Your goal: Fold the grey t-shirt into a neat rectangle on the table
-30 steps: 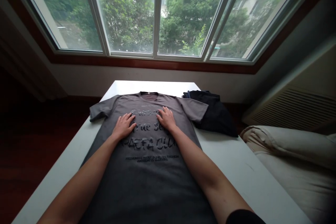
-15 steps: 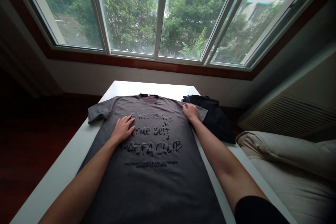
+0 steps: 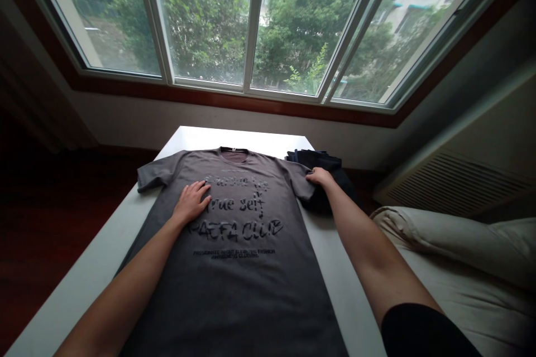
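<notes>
A dark grey T-shirt [image 3: 243, 295] with black lettering lies spread face up, its collar toward the window. My left hand [image 3: 191, 201] rests flat on the chest of the shirt, fingers stretched out, just left of the print. At the right sleeve, my right hand [image 3: 321, 177] has its fingers closed on the sleeve's edge. That sleeve partly covers a stack of folded dark clothes [image 3: 330, 162]. The left sleeve lies spread near the table's left edge.
The white table [image 3: 75, 284] stands below a wide window [image 3: 247, 89]. To the right is a beige cushioned seat [image 3: 473, 290], with a slatted vent panel [image 3: 452, 178] behind it. Dark reddish floor [image 3: 54, 223] shows on the left.
My right hand has moved right from the shirt's shoulder to the outer edge of the right sleeve, which now hangs lower. My left hand stays flat on the chest.
</notes>
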The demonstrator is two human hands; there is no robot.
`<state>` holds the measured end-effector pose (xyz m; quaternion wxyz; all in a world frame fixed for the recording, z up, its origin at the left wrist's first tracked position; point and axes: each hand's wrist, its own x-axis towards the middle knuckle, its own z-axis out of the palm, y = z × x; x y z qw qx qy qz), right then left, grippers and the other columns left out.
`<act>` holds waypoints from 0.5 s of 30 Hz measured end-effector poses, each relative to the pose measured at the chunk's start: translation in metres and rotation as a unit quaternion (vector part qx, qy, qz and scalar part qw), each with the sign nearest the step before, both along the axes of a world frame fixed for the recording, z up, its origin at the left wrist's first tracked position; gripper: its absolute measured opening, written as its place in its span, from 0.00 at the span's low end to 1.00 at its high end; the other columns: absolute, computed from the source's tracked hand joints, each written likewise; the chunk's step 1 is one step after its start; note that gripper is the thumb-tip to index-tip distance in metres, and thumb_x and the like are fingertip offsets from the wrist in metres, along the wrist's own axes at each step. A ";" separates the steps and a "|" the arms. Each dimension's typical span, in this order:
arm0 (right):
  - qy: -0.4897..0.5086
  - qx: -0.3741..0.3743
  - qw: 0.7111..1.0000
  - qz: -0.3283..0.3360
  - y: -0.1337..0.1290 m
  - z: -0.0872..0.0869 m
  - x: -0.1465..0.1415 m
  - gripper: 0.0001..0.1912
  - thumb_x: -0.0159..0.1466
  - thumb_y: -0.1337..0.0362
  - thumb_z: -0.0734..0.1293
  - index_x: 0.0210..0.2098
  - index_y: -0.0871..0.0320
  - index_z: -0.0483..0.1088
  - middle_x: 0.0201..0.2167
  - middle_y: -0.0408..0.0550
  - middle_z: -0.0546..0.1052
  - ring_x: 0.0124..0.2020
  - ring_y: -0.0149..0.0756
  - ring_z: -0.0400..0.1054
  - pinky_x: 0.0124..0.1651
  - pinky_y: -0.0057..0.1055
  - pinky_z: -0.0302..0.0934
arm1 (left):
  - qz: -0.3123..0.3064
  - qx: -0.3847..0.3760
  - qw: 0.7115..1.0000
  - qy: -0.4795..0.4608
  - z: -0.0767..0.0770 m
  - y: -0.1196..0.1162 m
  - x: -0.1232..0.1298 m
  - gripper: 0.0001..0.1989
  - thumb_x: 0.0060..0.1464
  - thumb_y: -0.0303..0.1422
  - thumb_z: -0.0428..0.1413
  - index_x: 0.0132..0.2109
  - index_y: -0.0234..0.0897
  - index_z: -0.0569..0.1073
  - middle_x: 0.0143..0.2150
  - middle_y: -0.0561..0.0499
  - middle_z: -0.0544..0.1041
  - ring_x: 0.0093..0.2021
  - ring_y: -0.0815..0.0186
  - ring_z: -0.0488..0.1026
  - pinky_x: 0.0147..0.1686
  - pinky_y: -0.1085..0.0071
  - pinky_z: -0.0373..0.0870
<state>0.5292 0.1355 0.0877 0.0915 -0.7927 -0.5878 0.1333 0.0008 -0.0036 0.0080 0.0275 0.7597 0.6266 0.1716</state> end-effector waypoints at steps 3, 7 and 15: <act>0.039 0.023 0.997 0.057 0.013 0.012 0.002 0.15 0.56 0.66 0.73 0.43 0.61 0.76 0.38 0.53 0.80 0.39 0.41 0.73 0.41 0.30 0.64 | 0.005 -0.001 1.000 -0.002 0.002 -0.003 0.002 0.24 0.67 0.44 0.50 0.66 0.47 0.71 0.72 0.46 0.66 0.72 0.52 0.59 0.71 0.49 0.51; 0.040 0.081 0.995 0.045 0.035 0.032 0.006 0.15 0.56 0.69 0.71 0.44 0.60 0.76 0.40 0.52 0.80 0.39 0.40 0.72 0.43 0.30 0.64 | 0.013 0.000 1.000 -0.005 0.005 -0.005 0.005 0.24 0.66 0.43 0.50 0.66 0.48 0.72 0.71 0.47 0.67 0.72 0.54 0.60 0.72 0.50 0.51; 0.087 0.186 0.979 -0.017 0.057 0.048 0.005 0.15 0.57 0.68 0.71 0.45 0.61 0.77 0.41 0.52 0.80 0.39 0.37 0.71 0.46 0.30 0.65 | 0.011 0.006 1.000 0.008 0.006 -0.006 0.005 0.23 0.67 0.43 0.49 0.65 0.46 0.72 0.71 0.46 0.67 0.71 0.54 0.61 0.72 0.51 0.53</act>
